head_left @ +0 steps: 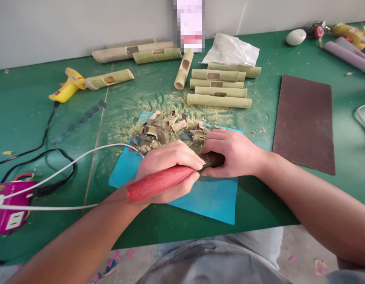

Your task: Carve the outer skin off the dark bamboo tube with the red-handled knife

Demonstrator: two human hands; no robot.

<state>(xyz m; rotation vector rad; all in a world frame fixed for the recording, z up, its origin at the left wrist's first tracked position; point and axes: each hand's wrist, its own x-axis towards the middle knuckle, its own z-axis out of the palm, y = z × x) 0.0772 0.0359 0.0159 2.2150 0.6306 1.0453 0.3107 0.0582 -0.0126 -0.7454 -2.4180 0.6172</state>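
Note:
My left hand (170,161) is closed around a carving knife with a red wooden handle (161,182). Only a sliver of its metal shows past the fingertips, so the blade's shape is hidden. My right hand (229,152) grips a dark brown piece (213,159), perhaps a bamboo tube, mostly covered by the fingers and in shadow. The two hands meet over a blue sheet (212,201), with the knife's tip at the left end of the dark piece. A heap of cut bamboo chips (170,128) lies just beyond them on the sheet's far part.
Notched bamboo tubes (219,100) lie stacked behind the chips; others rest by the wall. A yellow glue gun (68,85) touches another bamboo tube (111,79) at left. White cables run from a purple power strip (13,207) towards my left hand. Brown sandpaper (305,124) lies right.

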